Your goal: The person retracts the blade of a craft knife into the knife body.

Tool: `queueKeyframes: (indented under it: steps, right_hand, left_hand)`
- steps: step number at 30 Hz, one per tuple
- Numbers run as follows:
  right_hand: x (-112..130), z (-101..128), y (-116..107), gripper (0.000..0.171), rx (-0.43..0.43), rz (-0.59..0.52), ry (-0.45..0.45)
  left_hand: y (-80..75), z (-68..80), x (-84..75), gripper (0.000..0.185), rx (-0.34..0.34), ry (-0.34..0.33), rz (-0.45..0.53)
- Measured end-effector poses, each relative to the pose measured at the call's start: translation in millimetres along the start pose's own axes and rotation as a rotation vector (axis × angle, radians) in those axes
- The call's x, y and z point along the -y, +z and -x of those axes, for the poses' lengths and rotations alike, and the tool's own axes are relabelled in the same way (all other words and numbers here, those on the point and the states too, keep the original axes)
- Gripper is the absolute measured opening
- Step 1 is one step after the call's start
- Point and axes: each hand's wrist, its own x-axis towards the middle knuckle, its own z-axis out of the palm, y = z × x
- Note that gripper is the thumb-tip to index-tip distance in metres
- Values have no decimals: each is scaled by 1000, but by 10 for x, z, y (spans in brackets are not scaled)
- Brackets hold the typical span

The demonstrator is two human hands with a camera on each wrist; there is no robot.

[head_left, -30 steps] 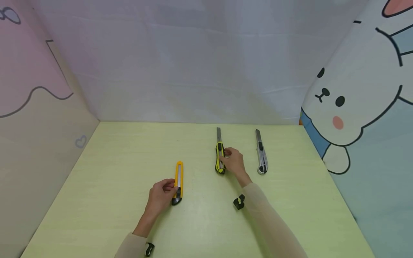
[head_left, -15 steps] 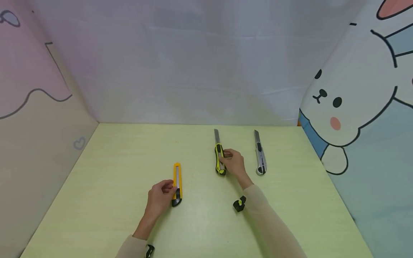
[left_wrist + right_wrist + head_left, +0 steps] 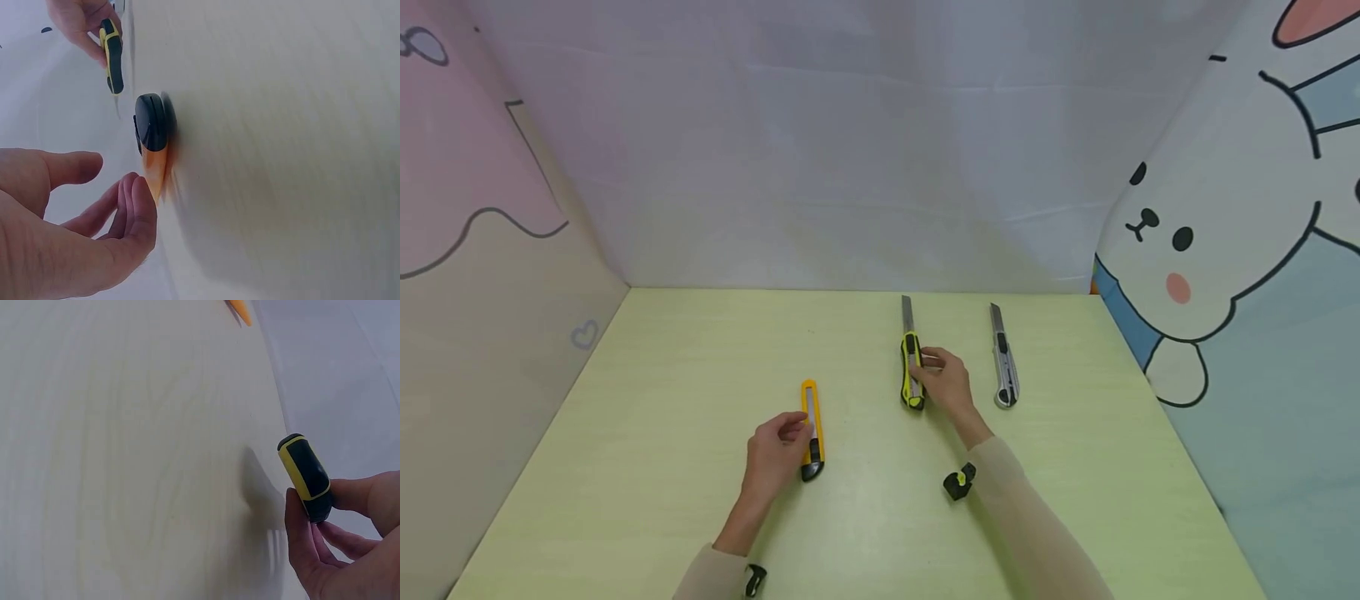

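Note:
An orange-yellow box cutter with a black end (image 3: 814, 451) lies on the table. Close around its side is my left hand (image 3: 771, 454); in the left wrist view the thumb and fingers stand apart, with a gap between them and no grip on the orange cutter (image 3: 152, 125). My right hand (image 3: 949, 385) pinches a yellow-green and black box cutter (image 3: 911, 354) between thumb and fingers, its blade extended away from me. In the right wrist view this cutter (image 3: 305, 475) is held off the table, and a shadow falls beside it.
A silver box cutter (image 3: 1006, 367), blade out, lies right of my right hand. The pale yellow table (image 3: 700, 358) ends at a white cloth backdrop (image 3: 850, 167). Printed side panels, one with a rabbit (image 3: 1210, 250), flank it.
My left thumb and fingers have loosened from the orange box cutter and risen slightly. The right hand keeps its pinch on the yellow-green cutter, which has turned a little more upright.

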Motion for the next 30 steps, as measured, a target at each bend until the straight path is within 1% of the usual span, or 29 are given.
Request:
queueKeyframes:
  steps: [5,11,16,22,25,30]
  right_hand:
    - [7,34,-3,45,-15,0,-16]
    - [52,104,-5,45,-19,-5,-8]
    - [100,197,-10,46,-11,-11,-22]
    - [144,294,6,47,-7,-21,-65]
    - [167,337,12,46,-10,-44,-78]
    - [205,421,20,45,-9,-97,-94]
  left_hand:
    - [17,-11,-37,26,-19,17,17]
    - [54,-17,-105,26,-33,33,57]
    - [98,-24,-154,25,-26,44,83]
    - [136,-41,-193,23,-16,62,120]
    - [154,-46,-228,22,-11,62,155]
    - [194,-47,-280,21,-11,58,184]
